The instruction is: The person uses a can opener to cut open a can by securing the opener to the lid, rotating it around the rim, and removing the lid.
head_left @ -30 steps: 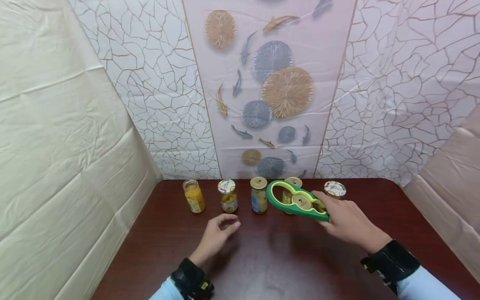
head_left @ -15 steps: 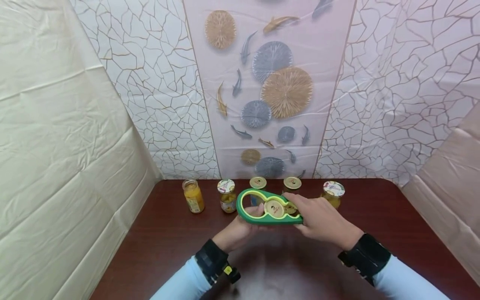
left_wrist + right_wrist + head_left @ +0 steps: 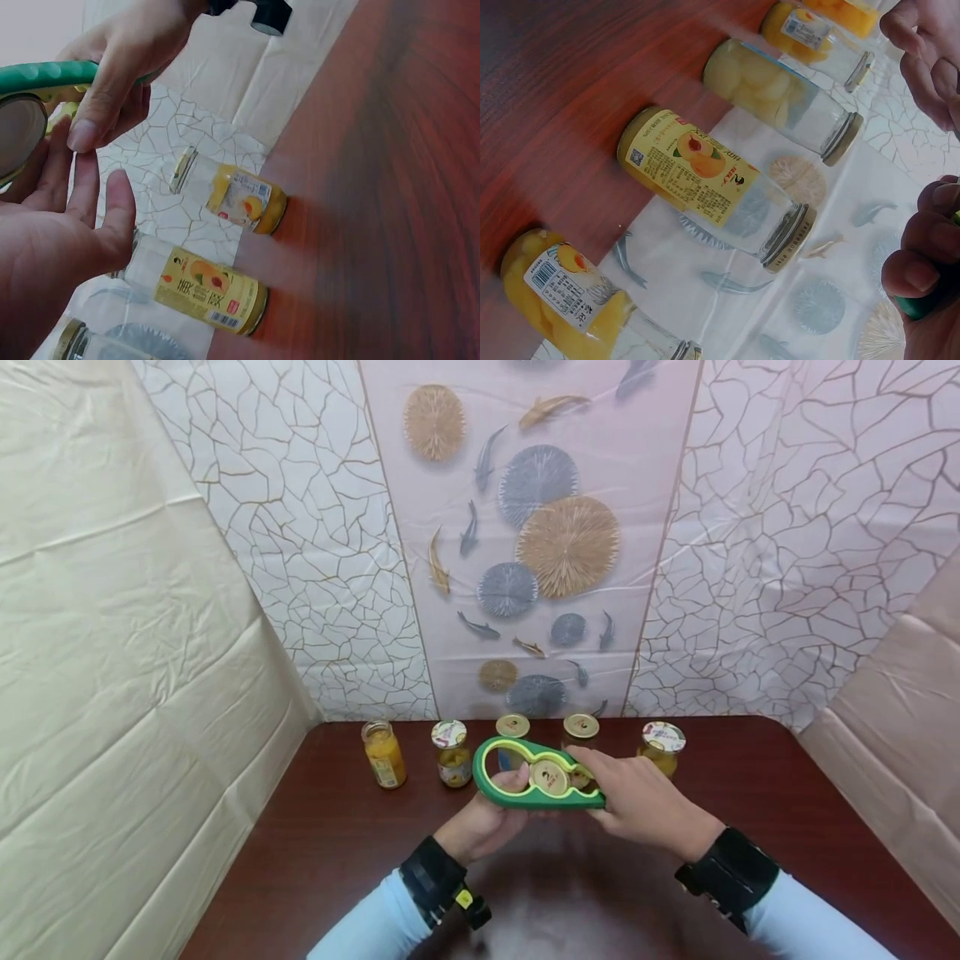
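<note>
My right hand (image 3: 645, 797) grips the narrow end of a green jar opener (image 3: 497, 799) with a lighter green inner edge. A gold lid (image 3: 550, 777) sits in its middle ring; the pale underside of this lid (image 3: 19, 135) shows in the left wrist view. My left hand (image 3: 483, 822) is under the opener, its thumb showing through the large ring beside the lid. Its fingers (image 3: 84, 191) reach up loosely extended, fingertips right at the lid's edge. At the far left stands a lidless jar (image 3: 386, 756) of orange fruit.
Along the table's back edge stand a white-lidded jar (image 3: 452, 756), two gold-lidded jars (image 3: 199, 289) partly hidden behind the opener, and another white-lidded jar (image 3: 660, 747) at right. The dark red table (image 3: 315, 860) ends at a draped, patterned backdrop (image 3: 360, 568).
My right hand has brought the opener with its lid leftward to the middle. My left hand has moved right and up to meet it; over the last half second both hardly move.
</note>
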Tool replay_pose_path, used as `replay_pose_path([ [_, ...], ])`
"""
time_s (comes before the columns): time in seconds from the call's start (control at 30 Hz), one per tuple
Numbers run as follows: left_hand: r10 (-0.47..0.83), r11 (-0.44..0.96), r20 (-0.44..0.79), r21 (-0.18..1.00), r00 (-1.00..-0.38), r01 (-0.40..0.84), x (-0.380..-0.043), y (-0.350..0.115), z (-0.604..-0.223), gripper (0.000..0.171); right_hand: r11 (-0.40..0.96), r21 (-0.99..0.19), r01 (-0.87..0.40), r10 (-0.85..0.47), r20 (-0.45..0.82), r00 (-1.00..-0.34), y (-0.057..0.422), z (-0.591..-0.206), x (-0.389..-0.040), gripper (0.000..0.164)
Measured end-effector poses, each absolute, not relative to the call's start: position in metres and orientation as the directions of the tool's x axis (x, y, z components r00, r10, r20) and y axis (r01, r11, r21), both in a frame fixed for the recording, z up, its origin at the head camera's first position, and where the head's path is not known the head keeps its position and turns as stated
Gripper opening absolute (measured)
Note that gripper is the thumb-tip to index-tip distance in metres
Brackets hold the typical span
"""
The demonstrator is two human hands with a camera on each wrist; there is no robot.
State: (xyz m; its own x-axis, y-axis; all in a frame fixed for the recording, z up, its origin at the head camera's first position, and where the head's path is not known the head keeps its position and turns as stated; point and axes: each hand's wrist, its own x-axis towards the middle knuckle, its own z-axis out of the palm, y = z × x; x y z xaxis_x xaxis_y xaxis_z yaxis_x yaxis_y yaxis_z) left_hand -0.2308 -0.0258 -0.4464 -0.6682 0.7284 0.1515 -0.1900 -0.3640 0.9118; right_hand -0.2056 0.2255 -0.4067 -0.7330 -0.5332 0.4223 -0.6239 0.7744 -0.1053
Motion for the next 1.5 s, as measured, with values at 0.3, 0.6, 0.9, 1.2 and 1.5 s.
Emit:
replay_pose_path([
  [0.3,0.734,-0.391,0.142,0.888,-0.665,-0.241,-0.232,-0.026,-0.445,0.056,0.758,-0.131,-0.638,-0.528,0.451,-0.720,0.223,-0.410,-0.210,0.072],
  [0.6,0.742,-0.384,0.153,0.895,-0.653,-0.227,-0.234,-0.029,-0.447,0.062,0.755,-0.119,-0.645,-0.535,0.455,-0.711,0.223,-0.410,-0.210,0.075],
  [0.9,0.667,-0.238,0.067,0.963,-0.742,-0.127,-0.234,-0.032,-0.442,0.061,0.766,-0.100,-0.634,-0.532,0.456,-0.714,0.231,-0.404,-0.211,0.074],
  [1.2,0.500,0.154,0.082,0.971,-0.862,0.182,-0.242,-0.072,-0.430,0.047,0.834,-0.090,-0.545,-0.453,0.453,-0.768,0.259,-0.395,-0.216,0.075],
  [1.5,0.300,0.400,0.121,0.884,-0.946,0.240,-0.228,-0.129,-0.432,0.049,0.927,-0.131,-0.351,-0.276,0.393,-0.877,0.313,-0.384,-0.216,0.071],
])
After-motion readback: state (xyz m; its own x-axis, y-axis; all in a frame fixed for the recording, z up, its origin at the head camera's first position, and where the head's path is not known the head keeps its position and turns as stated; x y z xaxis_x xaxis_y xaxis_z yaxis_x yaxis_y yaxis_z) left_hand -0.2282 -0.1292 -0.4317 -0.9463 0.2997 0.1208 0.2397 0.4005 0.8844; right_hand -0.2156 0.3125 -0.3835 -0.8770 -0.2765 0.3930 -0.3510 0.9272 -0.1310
